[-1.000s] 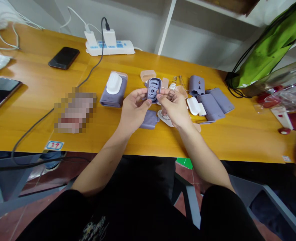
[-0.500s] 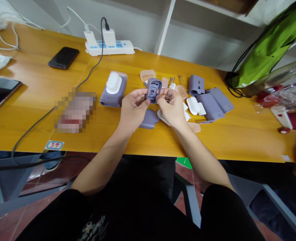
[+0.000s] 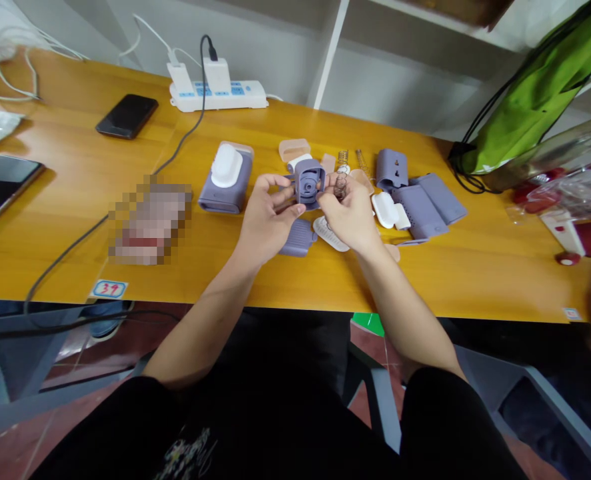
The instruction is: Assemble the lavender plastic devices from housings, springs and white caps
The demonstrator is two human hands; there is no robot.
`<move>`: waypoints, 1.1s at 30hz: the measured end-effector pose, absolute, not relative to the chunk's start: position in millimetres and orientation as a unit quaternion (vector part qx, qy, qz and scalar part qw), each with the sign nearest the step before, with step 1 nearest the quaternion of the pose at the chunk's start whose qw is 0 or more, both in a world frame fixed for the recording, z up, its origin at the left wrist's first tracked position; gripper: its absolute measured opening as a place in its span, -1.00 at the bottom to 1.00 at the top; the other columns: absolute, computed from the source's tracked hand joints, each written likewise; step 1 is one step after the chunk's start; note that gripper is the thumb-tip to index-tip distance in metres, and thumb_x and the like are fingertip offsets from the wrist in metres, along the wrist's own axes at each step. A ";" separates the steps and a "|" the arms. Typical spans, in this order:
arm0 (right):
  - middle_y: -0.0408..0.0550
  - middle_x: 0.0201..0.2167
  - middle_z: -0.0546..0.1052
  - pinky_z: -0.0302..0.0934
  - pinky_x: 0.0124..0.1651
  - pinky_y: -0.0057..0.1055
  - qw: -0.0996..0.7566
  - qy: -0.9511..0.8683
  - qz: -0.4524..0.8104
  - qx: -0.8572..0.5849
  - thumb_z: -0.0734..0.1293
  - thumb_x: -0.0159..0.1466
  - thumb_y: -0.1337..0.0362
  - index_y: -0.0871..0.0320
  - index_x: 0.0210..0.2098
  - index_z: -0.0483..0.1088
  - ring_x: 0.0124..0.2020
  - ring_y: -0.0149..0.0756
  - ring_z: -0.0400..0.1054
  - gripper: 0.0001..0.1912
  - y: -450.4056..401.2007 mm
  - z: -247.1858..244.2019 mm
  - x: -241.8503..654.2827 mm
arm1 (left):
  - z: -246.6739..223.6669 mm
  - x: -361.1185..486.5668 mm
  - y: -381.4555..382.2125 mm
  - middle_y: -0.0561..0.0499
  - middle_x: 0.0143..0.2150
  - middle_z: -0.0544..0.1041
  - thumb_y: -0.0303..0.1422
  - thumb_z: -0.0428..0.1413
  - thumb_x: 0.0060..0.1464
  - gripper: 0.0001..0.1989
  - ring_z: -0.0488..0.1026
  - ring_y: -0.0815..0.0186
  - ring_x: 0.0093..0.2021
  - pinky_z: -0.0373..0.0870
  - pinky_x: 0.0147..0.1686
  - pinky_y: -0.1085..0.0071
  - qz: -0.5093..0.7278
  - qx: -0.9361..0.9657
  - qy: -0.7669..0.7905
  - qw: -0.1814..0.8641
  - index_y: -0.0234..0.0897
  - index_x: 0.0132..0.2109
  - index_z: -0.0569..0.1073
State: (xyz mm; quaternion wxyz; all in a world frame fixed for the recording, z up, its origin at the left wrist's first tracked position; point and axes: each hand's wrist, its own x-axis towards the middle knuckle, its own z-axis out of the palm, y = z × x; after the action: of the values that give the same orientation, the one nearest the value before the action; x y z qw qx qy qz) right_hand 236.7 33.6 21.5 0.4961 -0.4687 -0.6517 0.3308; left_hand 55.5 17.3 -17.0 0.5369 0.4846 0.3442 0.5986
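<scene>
Head view, dial centred on the held part, twelve pointing away from the person. Largest item: the yellow-brown table (image 3: 475, 280), carrying all loose parts. Toward half past ten, at its far edge, stands a white power strip (image 3: 225, 101) with two plugs fitted. Just past three, well apart from the held part, lie flat purple cases (image 3: 425, 212), overlapping.

Left hand (image 3: 266, 215): fingers clamped on the left side of a hollow purple shell, thumb at the lower rim. Right hand (image 3: 350, 213): fingers bent in together at the shell's right rim; whether they clamp the rim or some small piece cannot be told. At nine, near the left hand, sits a purple unit (image 3: 214, 200) bearing a white oval piece (image 3: 227, 165).

The purple shell (image 3: 309, 187) is held above the table between both hands, hollow face toward the person, a round seat visible inside. Below it at six lies a ridged purple part (image 3: 298, 239); at five, a white ribbed oval (image 3: 328, 235), partly hidden by the right hand. Smallest noted: two springs (image 3: 361, 160) at two.

Assessment of the step in hand, work at the shell's hollow face: the left grip should bear on the outer wall without flexing the rim; the seat should face the eye squarely; right fingertips should apply light, even pressure and avoid covering the seat.
</scene>
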 end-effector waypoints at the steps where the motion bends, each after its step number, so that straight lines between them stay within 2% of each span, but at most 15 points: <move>1: -0.25 -0.42 0.39 0.26 -0.25 -0.30 0.496 -0.652 0.333 -0.467 0.46 0.33 0.35 -0.01 -0.29 0.36 -0.37 -0.32 0.31 -0.81 33.6 21.4 237.3 | -16.5 55.4 17.3 -0.04 0.08 0.84 -0.63 0.36 0.23 -0.55 0.84 0.18 0.10 0.77 0.31 0.12 0.598 0.486 0.349 0.534 -0.10 0.09 0.42; 6: -0.27 -0.44 0.44 0.31 -0.24 -0.27 0.515 -0.624 0.354 -0.469 0.55 0.41 0.21 0.00 -0.14 0.49 -0.41 -0.30 0.36 -0.84 30.7 21.0 235.7 | -15.4 55.1 20.1 -0.08 0.05 0.84 -0.53 0.38 0.34 -0.70 0.84 0.16 0.11 0.74 0.36 0.13 0.593 0.491 0.355 0.530 -0.16 0.10 0.53; 11: -0.26 -0.43 0.49 0.33 -0.31 -0.27 0.516 -0.604 0.393 -0.463 0.68 0.38 -0.16 -0.03 -0.06 0.51 -0.40 -0.28 0.41 -0.53 23.1 22.1 232.0 | -18.4 54.6 23.1 -0.11 0.14 0.85 -0.46 0.40 0.39 -0.68 0.83 0.12 0.20 0.72 0.43 0.08 0.599 0.487 0.347 0.533 -0.17 0.19 0.59; 14: -0.28 -0.45 0.50 0.30 -0.37 -0.28 0.518 -0.592 0.405 -0.465 0.72 0.31 -0.26 -0.03 -0.06 0.52 -0.47 -0.32 0.35 -0.43 19.5 21.7 231.4 | -19.7 54.2 23.3 -0.13 0.16 0.85 -0.43 0.39 0.41 -0.66 0.82 0.09 0.24 0.70 0.46 0.03 0.595 0.492 0.352 0.529 -0.18 0.25 0.61; 18: -0.29 -0.46 0.53 0.32 -0.39 -0.29 0.519 -0.579 0.398 -0.487 0.74 0.30 -0.15 -0.02 -0.08 0.52 -0.51 -0.35 0.32 -0.48 18.3 18.2 232.4 | -19.6 55.0 23.7 -0.14 0.19 0.85 -0.48 0.38 0.37 -0.64 0.81 0.10 0.25 0.67 0.50 0.03 0.591 0.490 0.361 0.530 -0.20 0.25 0.66; 23: -0.22 -0.41 0.63 0.45 -0.27 -0.26 0.502 -0.598 0.347 -0.519 0.71 0.34 0.00 -0.02 -0.11 0.49 -0.41 -0.26 0.49 -0.60 20.0 13.6 234.9 | -20.6 59.0 26.1 -0.13 0.17 0.85 -0.43 0.45 0.35 -0.70 0.79 0.07 0.27 0.70 0.44 0.06 0.592 0.498 0.371 0.513 -0.17 0.17 0.68; 27: -0.19 -0.34 0.64 0.45 -0.23 -0.21 0.484 -0.637 0.280 -0.530 0.66 0.41 0.05 -0.03 -0.08 0.47 -0.36 -0.21 0.52 -0.66 21.7 10.6 237.4 | -21.7 60.9 25.7 -0.13 0.22 0.82 -0.40 0.48 0.34 -0.67 0.79 0.12 0.27 0.69 0.42 0.14 0.607 0.489 0.367 0.508 -0.15 0.16 0.62; 30: -0.14 -0.28 0.64 0.47 -0.19 -0.15 0.480 -0.659 0.221 -0.535 0.63 0.47 -0.01 -0.06 0.03 0.47 -0.32 -0.14 0.54 -0.65 20.4 10.0 239.6 | -21.2 60.1 24.2 -0.14 0.25 0.80 -0.36 0.53 0.30 -0.55 0.79 0.11 0.28 0.70 0.39 0.17 0.606 0.490 0.362 0.511 -0.14 0.23 0.59; 33: -0.05 -0.16 0.69 0.58 -0.04 -0.03 0.476 -0.690 0.155 -0.522 0.59 0.51 -0.02 -0.06 0.20 0.48 -0.19 -0.04 0.60 -0.59 15.6 14.1 241.4 | -20.4 59.0 23.3 -0.17 0.29 0.78 -0.33 0.55 0.28 -0.49 0.77 0.07 0.31 0.70 0.39 0.17 0.606 0.494 0.359 0.510 -0.15 0.28 0.60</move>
State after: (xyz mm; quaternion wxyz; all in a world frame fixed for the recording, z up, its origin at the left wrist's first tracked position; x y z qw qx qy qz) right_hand 241.4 15.6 14.1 0.4761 -0.5221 -0.6904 0.1554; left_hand 59.0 23.3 -20.4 0.5104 0.4938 0.3586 0.6059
